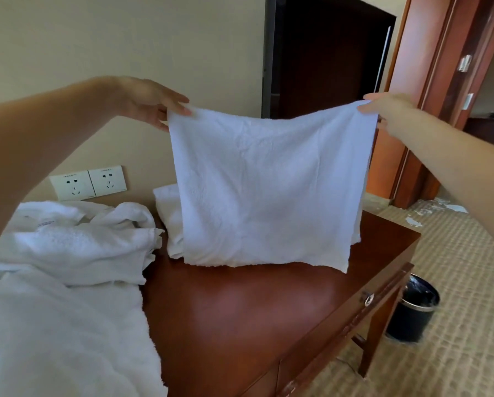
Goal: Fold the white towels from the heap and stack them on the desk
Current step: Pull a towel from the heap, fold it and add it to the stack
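Observation:
I hold a white towel (266, 184) spread out in the air above the wooden desk (240, 319). My left hand (151, 100) pinches its top left corner and my right hand (389, 108) pinches its top right corner. The towel hangs flat, its lower edge just over the desk top. A heap of crumpled white towels (68, 253) covers the left side of the desk. Behind the held towel, folded white towels (170, 216) lie on the desk, mostly hidden.
Two wall sockets (88, 181) sit on the beige wall behind the heap. A dark bin (412, 310) stands on the patterned carpet right of the desk. A dark doorway and wooden door frame (440, 81) are at the back right.

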A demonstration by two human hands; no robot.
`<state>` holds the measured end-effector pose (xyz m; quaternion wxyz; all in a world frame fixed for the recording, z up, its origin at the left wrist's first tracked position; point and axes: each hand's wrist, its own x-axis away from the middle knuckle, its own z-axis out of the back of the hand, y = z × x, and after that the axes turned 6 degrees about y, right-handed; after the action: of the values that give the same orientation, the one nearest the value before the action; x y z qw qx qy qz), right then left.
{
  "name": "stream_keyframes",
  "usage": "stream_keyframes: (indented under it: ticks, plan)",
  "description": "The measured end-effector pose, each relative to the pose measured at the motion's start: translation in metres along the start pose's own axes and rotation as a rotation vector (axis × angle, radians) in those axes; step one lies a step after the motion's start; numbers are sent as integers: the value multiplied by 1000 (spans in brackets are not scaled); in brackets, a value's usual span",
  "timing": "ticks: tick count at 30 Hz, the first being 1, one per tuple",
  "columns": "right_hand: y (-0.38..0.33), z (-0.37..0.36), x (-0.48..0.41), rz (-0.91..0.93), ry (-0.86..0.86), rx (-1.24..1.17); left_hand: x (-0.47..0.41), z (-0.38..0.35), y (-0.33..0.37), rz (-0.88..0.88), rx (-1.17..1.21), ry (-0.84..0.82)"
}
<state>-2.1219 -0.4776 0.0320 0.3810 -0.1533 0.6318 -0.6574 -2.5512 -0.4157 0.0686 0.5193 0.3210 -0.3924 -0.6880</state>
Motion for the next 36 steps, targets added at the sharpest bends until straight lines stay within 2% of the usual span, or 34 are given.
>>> stream_keyframes:
  ticks: [2, 4, 8, 11, 15, 18, 20, 23, 25, 26, 27, 29, 31, 32, 34, 36]
  plan:
    - [1, 4, 8, 98, -20, 141, 2, -8, -6, -53, -233, 25]
    - [4, 5, 13, 216, -3, 311, -3, -11, -13, -88, -391, 156]
    - [13, 6, 12, 361, 70, 630, -18, -14, -29, -93, -406, 329]
    - [21, 4, 9, 373, 130, 690, -31, -17, -39, -57, -330, 402]
    - [31, -8, -12, 285, 162, 545, -49, -21, -33, -65, -100, 483]
    - [20, -10, -27, 220, 199, 196, -60, -9, -7, -200, 83, 581]
    - [6, -8, -29, 243, 231, 19, -57, 1, 13, -320, 139, 661]
    - [-7, -2, -17, 373, 243, -95, -39, 12, 27, -457, 95, 713]
    - [-2, 6, 1, 437, 188, -113, -19, 16, 22, -486, 79, 634]
    - [5, 12, 12, 444, 147, -107, -1, 15, 16, -442, 51, 507]
    - [17, 17, 21, 442, 87, -105, 17, 16, 6, -351, -37, 338]
    - [44, 29, 47, 381, -67, -44, 53, 17, -21, -42, -326, -6]
    - [74, 43, 81, 260, -303, 104, 87, 10, -55, 230, -602, -299]
    - [87, 50, 101, 199, -446, 221, 99, 0, -74, 297, -711, -391]
    - [113, 59, 138, 81, -736, 436, 116, -30, -110, 355, -851, -495]
    - [140, 61, 168, -25, -945, 612, 131, -66, -141, 401, -926, -586]
